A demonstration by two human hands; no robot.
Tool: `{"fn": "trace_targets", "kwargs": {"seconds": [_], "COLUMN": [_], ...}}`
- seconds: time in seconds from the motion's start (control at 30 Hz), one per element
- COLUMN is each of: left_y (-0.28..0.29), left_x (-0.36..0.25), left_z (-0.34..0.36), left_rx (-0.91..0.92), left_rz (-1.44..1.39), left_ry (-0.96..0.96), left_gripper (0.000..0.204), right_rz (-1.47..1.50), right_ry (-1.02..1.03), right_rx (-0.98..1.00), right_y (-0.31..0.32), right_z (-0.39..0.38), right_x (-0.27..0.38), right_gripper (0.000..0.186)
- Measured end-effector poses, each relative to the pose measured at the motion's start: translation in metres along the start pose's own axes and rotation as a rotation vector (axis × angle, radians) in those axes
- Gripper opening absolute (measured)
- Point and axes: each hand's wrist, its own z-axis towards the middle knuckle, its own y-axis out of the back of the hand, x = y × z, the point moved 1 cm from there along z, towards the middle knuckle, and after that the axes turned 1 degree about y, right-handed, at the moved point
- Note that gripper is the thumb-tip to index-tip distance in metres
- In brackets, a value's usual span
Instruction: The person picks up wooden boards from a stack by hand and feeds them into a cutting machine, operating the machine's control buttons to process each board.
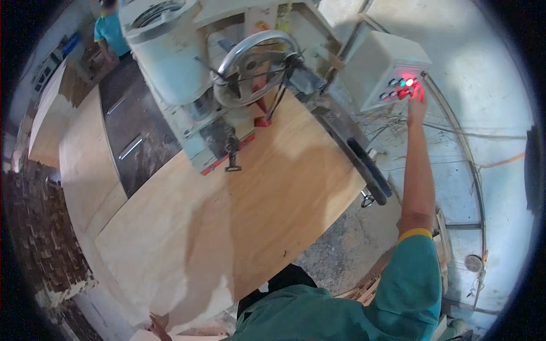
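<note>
My right arm is stretched up to a pale control box (380,68) at the right. There my right hand (418,98) is at the buttons (402,85), fingers extended, lit red by a glowing lamp. Whether a fingertip presses a button is hard to make out. Low at the left, my left hand (159,325) is at the near edge of a large plywood sheet (273,210); its fingers are small and dark, so their grip cannot be told. The sheet lies under a big machine head (170,62) with a metal handwheel (256,68).
Another person (112,35) in a teal shirt stands beyond the machine. A dark machine table (136,136) shows beside the sheet. Plywood stacks (48,119) stand at the left, and a black handwheel (368,170) juts out at the right. Wood scraps (372,290) lie near my body.
</note>
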Motion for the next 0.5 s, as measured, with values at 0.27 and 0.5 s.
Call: {"fn": "trace_targets", "kwargs": {"seconds": [0.27,0.5], "left_y": [-0.004,-0.042], "left_x": [0.084,0.102], "left_z": [-0.029,-0.011], "left_rx": [-0.131,-0.047], "left_rz": [0.321,-1.386], "left_ry": [-0.05,0.384], "left_gripper": [0.085,0.083], "right_rz": [0.048,-0.843], "right_ry": [-0.062,0.45], "right_rx": [0.175,0.733], "right_y": [-0.008,0.11], "right_z": [-0.027,-0.221], "right_x": [0.022,-0.075], "right_gripper": [0.047,0.025]}}
